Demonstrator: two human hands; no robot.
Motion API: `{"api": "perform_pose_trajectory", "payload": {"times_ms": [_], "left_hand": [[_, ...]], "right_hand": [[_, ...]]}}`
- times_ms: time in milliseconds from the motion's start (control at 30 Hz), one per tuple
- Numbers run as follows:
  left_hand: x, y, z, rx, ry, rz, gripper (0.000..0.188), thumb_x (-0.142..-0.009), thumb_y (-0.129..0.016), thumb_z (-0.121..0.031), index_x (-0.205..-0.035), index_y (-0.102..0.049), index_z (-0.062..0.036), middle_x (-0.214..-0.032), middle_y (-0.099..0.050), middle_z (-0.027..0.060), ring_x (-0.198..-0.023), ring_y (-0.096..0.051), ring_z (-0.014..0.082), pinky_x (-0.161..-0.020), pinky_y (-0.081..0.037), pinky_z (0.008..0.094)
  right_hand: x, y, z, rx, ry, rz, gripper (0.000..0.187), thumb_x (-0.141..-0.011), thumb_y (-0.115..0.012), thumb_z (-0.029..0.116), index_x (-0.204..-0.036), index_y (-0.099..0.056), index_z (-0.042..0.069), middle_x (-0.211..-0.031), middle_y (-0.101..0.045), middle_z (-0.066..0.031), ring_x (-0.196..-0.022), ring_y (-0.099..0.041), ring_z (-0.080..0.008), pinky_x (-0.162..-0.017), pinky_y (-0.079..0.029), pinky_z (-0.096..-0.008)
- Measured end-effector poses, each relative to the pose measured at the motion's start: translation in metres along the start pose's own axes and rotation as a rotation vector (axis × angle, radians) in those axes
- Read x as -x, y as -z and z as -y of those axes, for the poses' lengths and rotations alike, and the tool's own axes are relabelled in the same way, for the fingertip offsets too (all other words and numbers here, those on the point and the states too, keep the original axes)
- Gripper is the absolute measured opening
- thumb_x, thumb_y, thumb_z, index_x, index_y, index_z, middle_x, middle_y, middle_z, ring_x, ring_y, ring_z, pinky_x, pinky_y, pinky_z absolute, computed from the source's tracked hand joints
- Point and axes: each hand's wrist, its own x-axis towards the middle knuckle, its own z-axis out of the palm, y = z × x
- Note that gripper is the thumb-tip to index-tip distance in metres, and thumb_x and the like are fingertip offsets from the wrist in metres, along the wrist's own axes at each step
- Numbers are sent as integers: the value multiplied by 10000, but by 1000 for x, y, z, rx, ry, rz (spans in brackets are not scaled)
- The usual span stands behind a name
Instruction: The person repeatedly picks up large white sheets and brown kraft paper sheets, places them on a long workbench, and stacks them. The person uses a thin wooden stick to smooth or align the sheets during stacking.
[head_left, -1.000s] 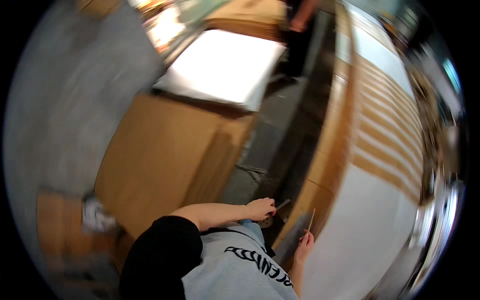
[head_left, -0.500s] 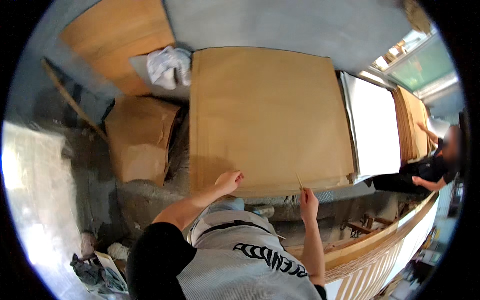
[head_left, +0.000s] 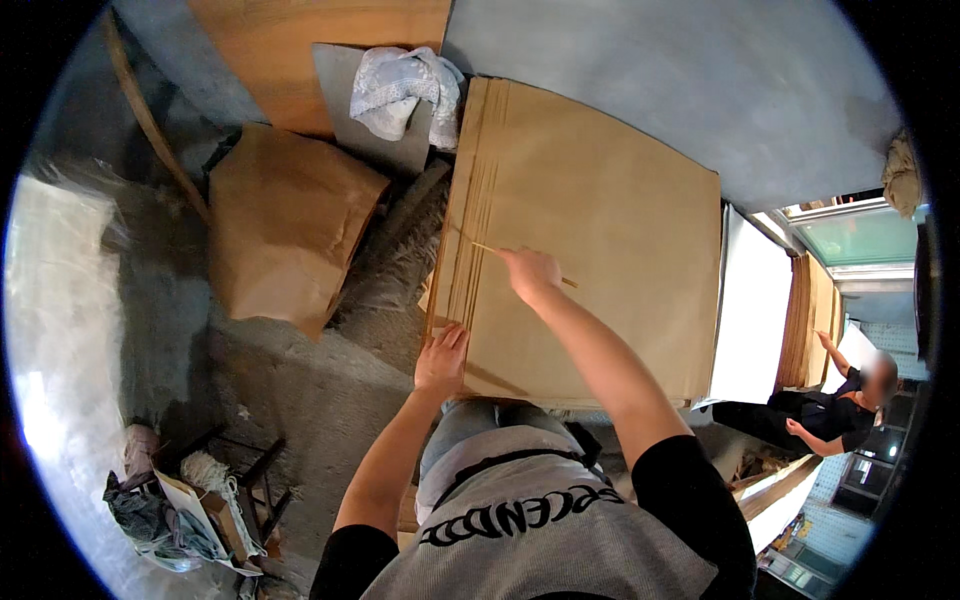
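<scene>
In front of me lies a stack of large brown sheets (head_left: 610, 230), paper or thin card. Several parallel lines, like staggered sheet edges, run along its left side. My right hand (head_left: 532, 274) is closed around a thin wooden stick (head_left: 484, 246) above the left part of the stack. The tip of the stick points left toward those lines, and its other end shows behind the hand. My left hand (head_left: 442, 358) rests on the near left corner of the stack, with its fingers laid out along the edge.
A brown paper-covered bundle (head_left: 285, 220) stands to the left. A patterned cloth (head_left: 405, 92) lies at the far left corner. White sheets (head_left: 748, 300) and another brown stack (head_left: 806, 325) are on the right, near a person in black (head_left: 835, 400). Odds and ends (head_left: 190, 505) lie at lower left.
My right hand has moved left and forward over the stack with the stick. My left hand has come down onto the near left corner. The view has turned left, and lines now show along the left side.
</scene>
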Motion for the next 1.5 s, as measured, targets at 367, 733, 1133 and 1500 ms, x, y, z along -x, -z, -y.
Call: {"api": "perform_pose_trajectory", "payload": {"times_ms": [367, 733, 1133, 1500], "left_hand": [[4, -2, 10, -141, -27, 216, 491, -780, -443, -131, -1259, -343, -88, -1306, -318, 41, -1261, -218, 206, -1001, -258, 345], [-5, 3, 10, -204, -119, 305, 474, -776, -444, -123, -1241, -366, -73, -1321, -295, 52, -1271, -191, 220, -1011, -254, 305], [-9, 1, 20, -319, -224, 465, 430, -767, -484, -154, -1191, -436, -99, -1331, -277, 47, -1281, -167, 211, -1003, -284, 290], [3, -20, 30, -178, -172, 319, 396, -763, -461, -72, -1158, -454, -103, -1335, -245, 49, -1277, -180, 219, -967, -340, 291]], "right_hand": [[-19, 41, 6, 115, -15, 163, 370, -776, -466, 79, -1096, -545, 246, -790, -599, -103, -728, -597, -266, -579, -479, -385], [-29, 15, -19, 1, -140, 172, 288, -789, -452, 90, -999, -611, 205, -746, -598, -99, -705, -591, -255, -572, -457, -391], [-38, 38, -2, 154, -34, 86, 138, -775, -502, 115, -783, -627, 59, -747, -603, -118, -733, -597, -243, -553, -469, -380], [-44, 29, -1, 220, 12, 153, 169, -776, -485, 114, -853, -635, 105, -811, -611, -115, -803, -598, -258, -615, -488, -388]]}}
